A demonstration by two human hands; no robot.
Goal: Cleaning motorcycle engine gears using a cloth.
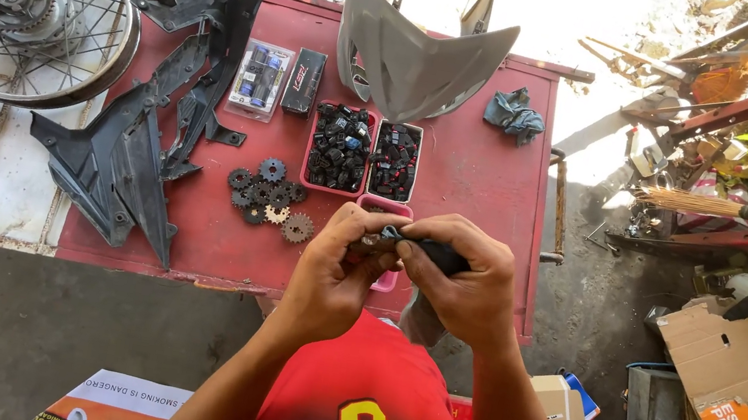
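At the upper left of the frame a spoked wheel (27, 15) is lying beside the red table (489, 189), which is carrying black plastic panels (138, 140), a cluster of sprockets (270, 198) and trays of small black parts (341, 147). At lower centre the left hand (338, 275) and right hand (468, 282) are meeting, both pinching a small dark part (423, 249) between fingertips. At lower right, cardboard boxes (746, 404) are lying on the ground.

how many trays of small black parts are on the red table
2 in full view: a red tray right of the sprockets, and a second tray touching its right side. A pink rim below them, mostly hidden by the hands, may be a third.
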